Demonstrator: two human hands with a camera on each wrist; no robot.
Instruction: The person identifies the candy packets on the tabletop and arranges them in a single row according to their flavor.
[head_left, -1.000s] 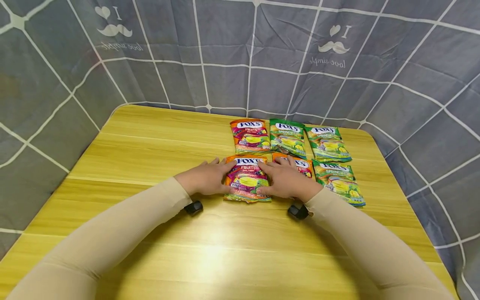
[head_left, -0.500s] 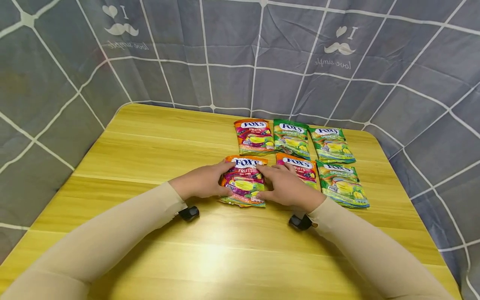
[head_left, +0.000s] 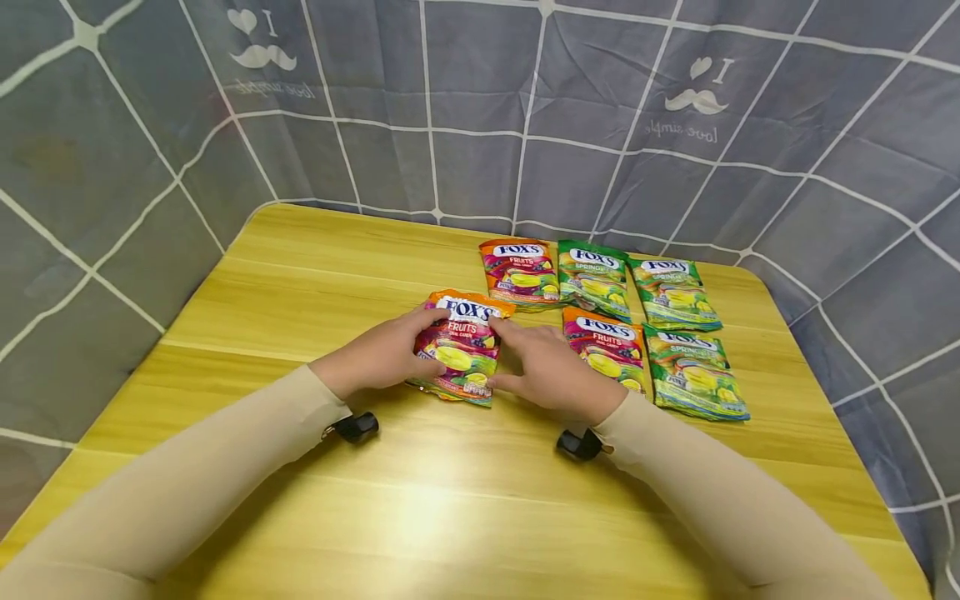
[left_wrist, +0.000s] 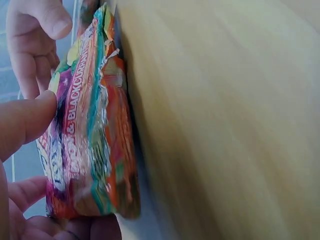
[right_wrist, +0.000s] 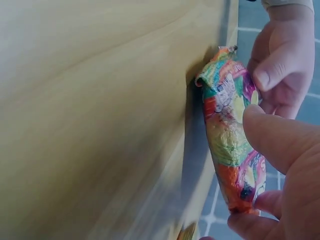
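An orange and purple FOX'S Fruits candy bag (head_left: pixel 459 350) is held between both hands, its printed face up and slightly turned. My left hand (head_left: pixel 382 350) grips its left side, thumb on the face and fingers beneath, as the left wrist view of the bag (left_wrist: pixel 82 120) shows. On the opposite side my right hand (head_left: pixel 547 371) pinches the edge, its thumb pressing the face of the bag (right_wrist: pixel 230 135) in the right wrist view. A narrow shadowed gap shows between the bag and the wooden table (head_left: pixel 420 508) in both wrist views.
Right of the hands lies another orange Fruits bag (head_left: pixel 606 343), beside a green Springs bag (head_left: pixel 696 375). Behind them are an orange bag (head_left: pixel 519 273) and two green ones, one in the middle (head_left: pixel 594 279) and one at right (head_left: pixel 675 294). A grey checked curtain (head_left: pixel 480 167) surrounds the table.
Both hands have carried the Fruits bag left, away from the front-row orange bag, which is now largely uncovered. The held bag has turned a little clockwise. The head view has shifted slightly.
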